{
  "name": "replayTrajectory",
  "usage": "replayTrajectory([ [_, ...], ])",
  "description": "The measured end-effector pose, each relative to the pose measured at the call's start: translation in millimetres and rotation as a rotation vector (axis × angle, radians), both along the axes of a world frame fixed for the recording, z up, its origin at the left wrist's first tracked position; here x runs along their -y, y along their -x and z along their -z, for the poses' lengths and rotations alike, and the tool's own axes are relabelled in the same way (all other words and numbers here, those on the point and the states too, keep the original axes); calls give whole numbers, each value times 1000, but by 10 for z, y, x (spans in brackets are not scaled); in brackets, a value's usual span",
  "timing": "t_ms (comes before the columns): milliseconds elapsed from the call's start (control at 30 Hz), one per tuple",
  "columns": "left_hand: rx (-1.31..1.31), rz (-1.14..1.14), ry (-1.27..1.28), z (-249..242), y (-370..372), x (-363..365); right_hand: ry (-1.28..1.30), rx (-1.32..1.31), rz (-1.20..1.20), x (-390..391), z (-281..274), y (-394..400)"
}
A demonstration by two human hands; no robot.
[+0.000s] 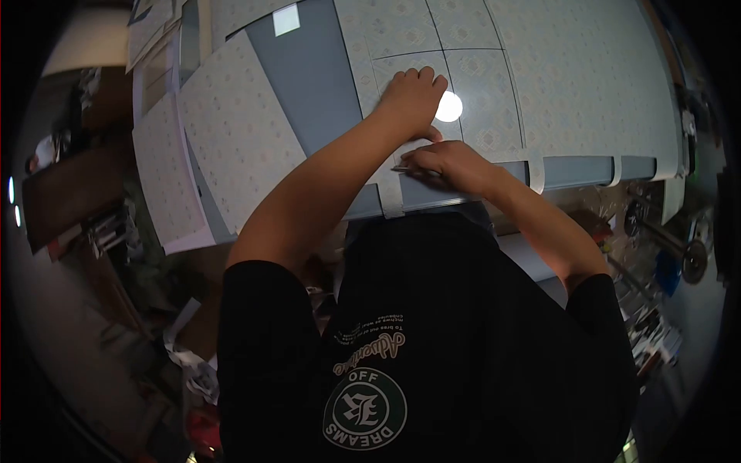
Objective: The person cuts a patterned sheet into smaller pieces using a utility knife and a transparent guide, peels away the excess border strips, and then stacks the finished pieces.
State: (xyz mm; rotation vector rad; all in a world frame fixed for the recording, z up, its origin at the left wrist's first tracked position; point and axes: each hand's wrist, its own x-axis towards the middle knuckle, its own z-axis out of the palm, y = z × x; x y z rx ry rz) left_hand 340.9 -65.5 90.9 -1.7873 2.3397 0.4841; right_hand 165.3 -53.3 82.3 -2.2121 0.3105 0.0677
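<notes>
Hands close together near the desk's (312,85) front edge. Left hand (409,103) palm-down on a lined, patterned sheet (486,92), fingers curled; cannot tell whether it grips anything. Right hand (454,166) just below, fingers closed on a slim tool (400,168), tip toward a pale strip (392,197) that runs over the front edge; tool mostly hidden, kind unclear. Sheet lies flat ahead of the body. Loose patterned paper (239,116) to the left, overlapping, bare grey between.
</notes>
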Motion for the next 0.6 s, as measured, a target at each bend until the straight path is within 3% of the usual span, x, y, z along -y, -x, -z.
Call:
replayTrajectory([
  [33, -14, 48, 7, -1, -27, 37, 7, -14, 48, -95, 31, 20],
  [100, -24, 50, -6, 35, -32, 57, 110, 198, 251, -354, 77, 63],
  [200, -27, 92, 47, 67, -44, 94, 58, -5, 530, -777, -77, 36],
  [367, -47, 171, 111, 118, -44, 122, 237, 58, 828, -1316, -36, -215],
  [600, 56, 254, -158, -60, -90, 384, 298, -126, 1112, -1531, -87, -497],
])
